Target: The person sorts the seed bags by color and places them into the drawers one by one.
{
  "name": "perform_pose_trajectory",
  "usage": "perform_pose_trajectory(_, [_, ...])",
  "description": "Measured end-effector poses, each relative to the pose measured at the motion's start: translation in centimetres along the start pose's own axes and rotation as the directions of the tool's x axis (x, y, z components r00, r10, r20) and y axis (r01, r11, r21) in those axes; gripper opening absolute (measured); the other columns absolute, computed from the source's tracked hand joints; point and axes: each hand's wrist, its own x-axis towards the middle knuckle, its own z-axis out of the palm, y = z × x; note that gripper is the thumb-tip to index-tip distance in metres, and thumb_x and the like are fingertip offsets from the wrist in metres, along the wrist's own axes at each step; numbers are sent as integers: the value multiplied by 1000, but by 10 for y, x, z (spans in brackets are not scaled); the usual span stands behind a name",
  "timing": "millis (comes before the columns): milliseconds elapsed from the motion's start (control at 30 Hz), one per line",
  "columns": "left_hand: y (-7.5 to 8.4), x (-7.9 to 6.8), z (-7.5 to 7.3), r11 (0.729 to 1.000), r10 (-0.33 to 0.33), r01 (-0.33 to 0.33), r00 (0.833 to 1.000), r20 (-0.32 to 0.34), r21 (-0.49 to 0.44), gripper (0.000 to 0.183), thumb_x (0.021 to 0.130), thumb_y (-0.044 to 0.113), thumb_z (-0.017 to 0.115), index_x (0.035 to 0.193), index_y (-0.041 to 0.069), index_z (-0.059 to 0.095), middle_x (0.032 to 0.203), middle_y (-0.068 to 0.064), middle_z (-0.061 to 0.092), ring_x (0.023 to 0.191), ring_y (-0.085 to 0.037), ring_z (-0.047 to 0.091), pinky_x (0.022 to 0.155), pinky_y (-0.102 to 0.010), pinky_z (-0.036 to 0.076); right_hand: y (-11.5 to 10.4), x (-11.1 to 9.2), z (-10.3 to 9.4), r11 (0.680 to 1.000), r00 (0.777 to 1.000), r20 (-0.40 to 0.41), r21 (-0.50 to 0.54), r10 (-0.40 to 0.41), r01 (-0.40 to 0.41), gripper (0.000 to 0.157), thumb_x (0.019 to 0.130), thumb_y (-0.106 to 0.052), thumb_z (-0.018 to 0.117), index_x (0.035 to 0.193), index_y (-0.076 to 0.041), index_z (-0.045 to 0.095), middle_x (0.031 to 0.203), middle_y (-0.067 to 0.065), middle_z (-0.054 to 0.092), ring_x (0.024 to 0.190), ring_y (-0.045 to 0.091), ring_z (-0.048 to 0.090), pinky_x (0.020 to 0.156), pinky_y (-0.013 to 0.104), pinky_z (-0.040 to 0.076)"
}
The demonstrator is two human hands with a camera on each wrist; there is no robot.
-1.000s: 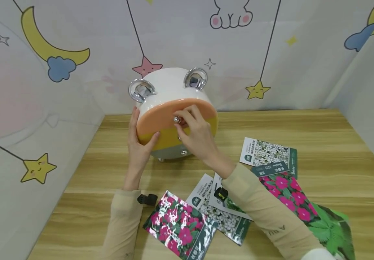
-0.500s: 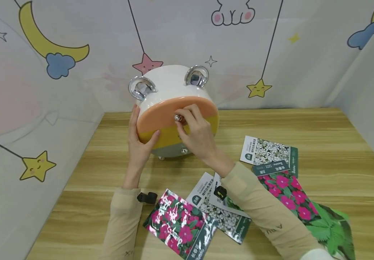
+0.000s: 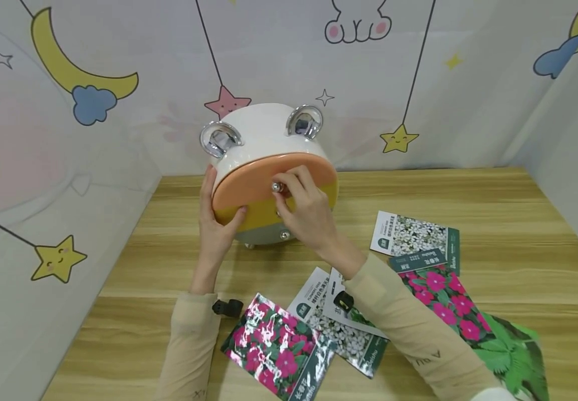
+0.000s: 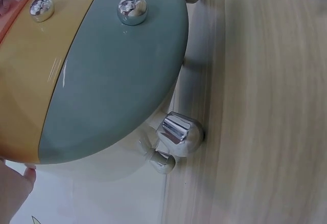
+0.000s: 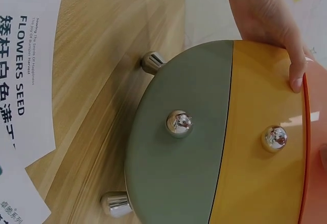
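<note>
A round mini drawer cabinet (image 3: 263,131) with a white shell and chrome ears stands on the wooden table. Its front has an orange drawer (image 3: 248,181) on top, a yellow drawer (image 5: 260,132) in the middle and a grey-green drawer (image 4: 112,75) below, with round chrome knobs. My right hand (image 3: 309,211) pinches the orange drawer's knob (image 3: 277,187) between thumb and fingers. In the right wrist view, the orange front stands slightly proud of the yellow one. My left hand (image 3: 213,231) grips the cabinet's left side, thumb on the yellow front and fingers along the shell.
Seed packets with pink flowers (image 3: 273,348) and white flowers (image 3: 344,337) lie in front of the cabinet, partly under the right forearm. Others, with white flowers (image 3: 416,234), pink flowers (image 3: 449,301) and green leaves (image 3: 506,356), overlap at right. A printed cloth wall (image 3: 359,83) stands behind.
The orange drawer has come out very slightly, and a thin line now shows along its upper edge. The right hand has moved with the knob; the left hand stays on the cabinet.
</note>
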Motion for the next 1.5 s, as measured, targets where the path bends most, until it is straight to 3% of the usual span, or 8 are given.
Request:
perform_pose_trajectory(100, [-1,0,0,1000,3,-3,1000,0,-5,79,80,-5,68,148,5,27,161,-11,20,149,-23,20,120,-47,22,-1,-2,-1,1000,1000,-5,3,-8,8,19,86,2,62,105,4,62,95,13,52,79,17,63,72,17,56])
perform_pose_trajectory(200, [-14,-1,0,1000,16,-16,1000,-1,-18,81,81,-1,69,149,10,28,161,-3,20,148,-19,22,119,-45,24,-1,-3,-3,1000,1000,-5,1,-15,15,19,86,2,62,105,4,62,95,13,52,79,17,63,72,17,56])
perform_pose_trajectory(633, [-16,-3,1,996,-10,12,1000,26,-91,83,79,-11,62,149,10,23,163,0,14,144,-24,29,113,-38,37,-7,-11,-11,999,1000,-3,30,-11,11,19,86,2,63,105,3,62,96,13,52,81,17,62,73,17,55])
perform_pose_trajectory(1067, [-15,-2,1,1000,31,-31,999,26,-1,85,81,-12,64,150,17,24,162,-5,14,147,-23,23,114,-44,37,-17,-18,-22,999,1000,-11,48,-19,20,18,84,2,66,102,2,63,91,11,52,78,16,61,72,19,56])
perform_pose_trajectory(1267, [-15,0,1,998,55,-56,998,16,25,77,86,-7,62,150,12,23,162,-9,16,147,-23,24,114,-36,39,-20,-22,-27,999,1000,-8,48,-21,21,19,82,2,67,102,1,64,89,10,51,77,16,61,70,18,55])
perform_pose_trajectory(1500, [-15,-1,0,998,60,-60,998,8,-35,71,89,1,63,148,7,23,161,-11,16,147,-25,24,110,-28,42,-25,-29,-33,998,1000,22,53,-20,18,20,83,1,66,103,0,62,90,9,50,78,15,62,70,18,56])
